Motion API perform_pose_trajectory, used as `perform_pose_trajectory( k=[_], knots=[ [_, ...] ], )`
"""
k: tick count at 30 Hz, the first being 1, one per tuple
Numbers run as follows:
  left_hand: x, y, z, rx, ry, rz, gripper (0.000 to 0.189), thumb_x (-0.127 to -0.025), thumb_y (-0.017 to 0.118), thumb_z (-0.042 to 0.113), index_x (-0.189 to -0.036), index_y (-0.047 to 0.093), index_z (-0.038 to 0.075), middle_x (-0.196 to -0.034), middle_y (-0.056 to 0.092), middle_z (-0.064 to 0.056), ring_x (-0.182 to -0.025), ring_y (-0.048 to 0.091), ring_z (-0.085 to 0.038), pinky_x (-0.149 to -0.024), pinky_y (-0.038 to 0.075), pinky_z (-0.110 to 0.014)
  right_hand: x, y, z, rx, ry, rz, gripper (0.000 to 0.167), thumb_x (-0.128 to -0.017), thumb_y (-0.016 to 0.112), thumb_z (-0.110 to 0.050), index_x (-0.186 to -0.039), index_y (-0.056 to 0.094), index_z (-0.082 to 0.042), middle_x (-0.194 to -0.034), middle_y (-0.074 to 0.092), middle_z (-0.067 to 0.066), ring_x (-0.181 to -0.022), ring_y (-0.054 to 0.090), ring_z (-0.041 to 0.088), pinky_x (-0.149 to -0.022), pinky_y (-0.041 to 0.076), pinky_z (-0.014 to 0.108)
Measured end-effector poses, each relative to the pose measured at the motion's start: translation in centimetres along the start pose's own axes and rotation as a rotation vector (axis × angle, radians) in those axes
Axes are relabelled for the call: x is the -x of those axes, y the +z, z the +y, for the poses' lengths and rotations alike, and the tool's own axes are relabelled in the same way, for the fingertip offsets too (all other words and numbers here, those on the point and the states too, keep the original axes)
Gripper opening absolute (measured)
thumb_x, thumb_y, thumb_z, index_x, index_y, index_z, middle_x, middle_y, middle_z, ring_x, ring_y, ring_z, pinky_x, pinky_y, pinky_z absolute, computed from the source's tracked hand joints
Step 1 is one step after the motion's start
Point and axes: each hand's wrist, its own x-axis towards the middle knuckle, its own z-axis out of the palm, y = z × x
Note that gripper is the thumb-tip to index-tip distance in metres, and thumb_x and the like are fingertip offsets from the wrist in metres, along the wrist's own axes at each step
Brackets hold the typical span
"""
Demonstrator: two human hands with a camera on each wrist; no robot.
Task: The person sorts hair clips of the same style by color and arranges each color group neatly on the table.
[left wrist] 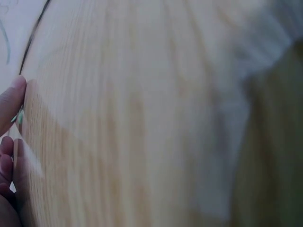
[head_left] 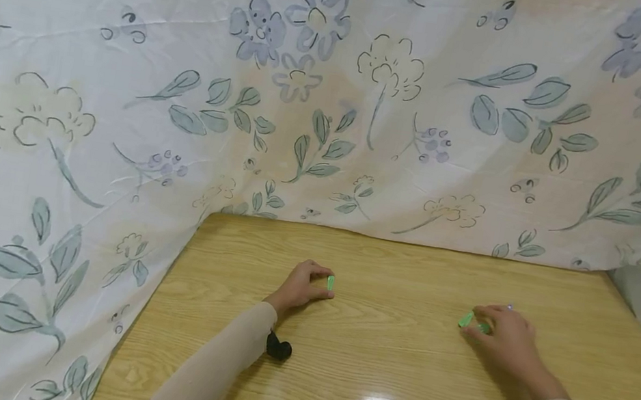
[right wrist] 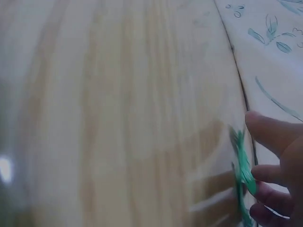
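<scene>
looking first from the head view, the person is working over a glossy yellow-brown wooden table (head_left: 373, 346), the two hands standing well apart. the left hand (head_left: 302, 287) is pinching a small pale-green oblong piece (head_left: 330, 283) between thumb and finger, near the far part of the tabletop. the right hand (head_left: 505, 335) appears to be pinching a slanted bright-green slip (head_left: 466, 319) at its fingertips, while a darker green piece (head_left: 484, 327) is showing beneath the fingers; whether that one is being held is impossible to tell. the oblong piece is running its long axis nearly up and down this view, from finger to thumb. the slip is leaning, its upper end pointing right and its lower end pointing left and toward the person. which end is the front is not showing on either. handling such little things well is probably calling for a light fingertip pinch, with both ends kept visible and the wrists steady.

turning to the left wrist view, only a speck of green is showing between the thumb and fingers at the left edge, too small for judging its direction.

in the right wrist view, green is running lengthwise up and down beside the fingertips, its upper end tipping slightly left; the exact contact is staying unclear, so checking the grip before turning the slip is seeming wise.
</scene>
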Motion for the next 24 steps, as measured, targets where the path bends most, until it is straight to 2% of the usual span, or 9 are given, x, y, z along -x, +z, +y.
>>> perform_pose_trajectory(
  k=[6,10,16,24],
  knots=[
    [-0.32,-0.23,0.12,-0.02,0.024,0.01,0.045,-0.085,0.084,0.028,-0.125,0.071,0.01,-0.119,0.063,-0.01,-0.11,0.057,-0.023,-0.1,0.047,-0.041,-0.41,0.51,-0.15,-0.025,0.071,-0.001,0.06,-0.089,0.075,-0.044,-0.125,0.066,0.004,-0.129,0.061,0.03,-0.121,0.048,0.06,-0.096,0.023,0.076],
    [-0.29,-0.42,0.26,-0.011,0.009,0.008,0.046,-0.084,0.084,0.028,-0.125,0.072,0.01,-0.118,0.063,-0.01,-0.11,0.056,-0.024,-0.1,0.046,-0.042,-0.75,0.65,-0.23,-0.021,0.086,0.007,0.059,-0.088,0.076,-0.041,-0.124,0.067,0.003,-0.129,0.061,0.031,-0.123,0.044,0.064,-0.096,0.022,0.076],
    [-0.21,-0.4,0.16,-0.001,0.002,0.003,0.047,-0.084,0.084,0.027,-0.126,0.071,0.009,-0.117,0.062,-0.011,-0.108,0.056,-0.022,-0.099,0.046,-0.041,-0.8,0.61,-0.53,0.002,0.08,0.004,0.055,-0.086,0.077,-0.038,-0.121,0.069,0.004,-0.125,0.064,0.031,-0.121,0.05,0.058,-0.095,0.025,0.073],
    [-0.24,-0.23,0.14,-0.002,-0.001,0.003,0.047,-0.084,0.084,0.027,-0.125,0.071,0.009,-0.118,0.062,-0.011,-0.11,0.056,-0.024,-0.102,0.046,-0.043,-1.02,0.42,-0.92,-0.006,0.068,-0.008,0.057,-0.09,0.074,-0.041,-0.124,0.067,0.004,-0.126,0.065,0.03,-0.117,0.057,0.051,-0.094,0.026,0.07]
  ],
)
